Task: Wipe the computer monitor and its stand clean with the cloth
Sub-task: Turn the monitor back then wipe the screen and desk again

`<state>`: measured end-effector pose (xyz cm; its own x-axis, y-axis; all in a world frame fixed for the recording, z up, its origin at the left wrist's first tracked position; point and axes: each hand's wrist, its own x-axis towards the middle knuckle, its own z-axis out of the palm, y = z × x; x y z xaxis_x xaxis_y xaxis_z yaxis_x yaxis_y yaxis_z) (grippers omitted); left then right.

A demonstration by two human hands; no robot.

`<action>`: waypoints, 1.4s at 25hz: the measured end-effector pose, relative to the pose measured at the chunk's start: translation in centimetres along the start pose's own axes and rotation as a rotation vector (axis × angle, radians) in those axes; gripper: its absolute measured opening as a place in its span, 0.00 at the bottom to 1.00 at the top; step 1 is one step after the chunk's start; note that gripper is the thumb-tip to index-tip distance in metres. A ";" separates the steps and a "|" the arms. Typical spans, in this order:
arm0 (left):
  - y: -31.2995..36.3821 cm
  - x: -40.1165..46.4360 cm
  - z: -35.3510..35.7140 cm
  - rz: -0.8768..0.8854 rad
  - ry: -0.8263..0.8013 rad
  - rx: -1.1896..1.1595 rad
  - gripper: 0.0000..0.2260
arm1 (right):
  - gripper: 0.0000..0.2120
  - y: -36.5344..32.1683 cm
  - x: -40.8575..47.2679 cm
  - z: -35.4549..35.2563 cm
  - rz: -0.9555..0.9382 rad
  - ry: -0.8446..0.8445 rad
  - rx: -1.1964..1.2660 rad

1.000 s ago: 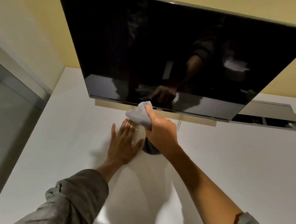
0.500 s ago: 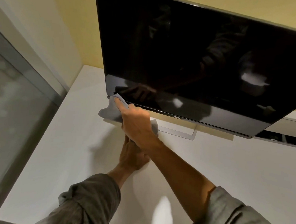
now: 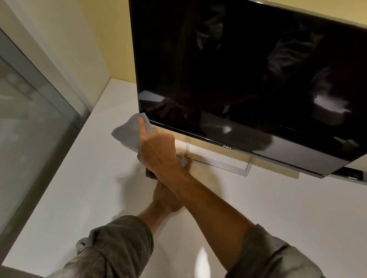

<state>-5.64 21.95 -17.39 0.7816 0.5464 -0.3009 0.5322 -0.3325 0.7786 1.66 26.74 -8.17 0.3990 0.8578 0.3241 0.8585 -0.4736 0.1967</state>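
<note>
A: State the position of the cloth (image 3: pixel 127 131).

B: It is bunched in the right hand (image 3: pixel 155 150), fingers curled round it, with the index finger extended to press a fold against the lower-left corner of the monitor (image 3: pixel 237 66). The extended finger probably serves to work the cloth into the corner of the bezel.

A: Why does the right arm cross the left?

B: The corner lies on the person's left, so the right forearm reaches diagonally over the left hand (image 3: pixel 165 197). The left hand lies low on the white desk (image 3: pixel 77 185), mostly hidden under the right wrist; fingertips show near the silver stand (image 3: pixel 226 163). Whether its fingers are flat or curled cannot be determined. Its placement suggests bracing the base so the panel does not shift under wiping pressure.

A: Remaining work?

B: Judging by the cloth's position on the screen edge, the stand frame is yet to be wiped.
</note>
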 end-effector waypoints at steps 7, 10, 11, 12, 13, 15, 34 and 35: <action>0.2 0.4 0.1 0.005 0.059 0.011 0.12 | 0.27 1.5 -1.1 0.2 0.194 0.045 0.180; 0.4 0.4 -0.4 0.181 0.090 0.094 0.21 | 0.21 3.3 -2.4 0.1 0.231 0.085 0.255; 0.4 0.6 -0.5 0.234 0.104 0.137 0.24 | 0.21 3.9 -3.1 0.1 0.237 0.086 0.272; 0.3 0.7 -0.4 0.281 0.117 0.198 0.25 | 0.22 4.6 -3.8 0.1 0.231 0.081 0.262; 0.2 0.8 -0.2 0.315 0.125 0.275 0.26 | 0.24 5.3 -4.5 -0.1 0.224 0.064 0.241; 0.0 1.0 -0.1 0.368 0.078 0.458 0.30 | 0.28 6.6 -6.5 -0.6 0.216 0.019 0.167; 5.6 4.9 7.7 0.652 -0.050 0.627 0.19 | 0.37 19.7 -18.4 -5.3 0.572 -0.586 0.304; 5.7 5.1 8.3 0.616 -0.024 0.602 0.17 | 0.36 20.2 -18.8 -5.4 0.575 -0.606 0.310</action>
<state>4.09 16.50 -19.06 0.9908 0.1204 0.0623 0.0876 -0.9192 0.3840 9.77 0.00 -5.26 0.8213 0.5040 -0.2673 0.4864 -0.8635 -0.1335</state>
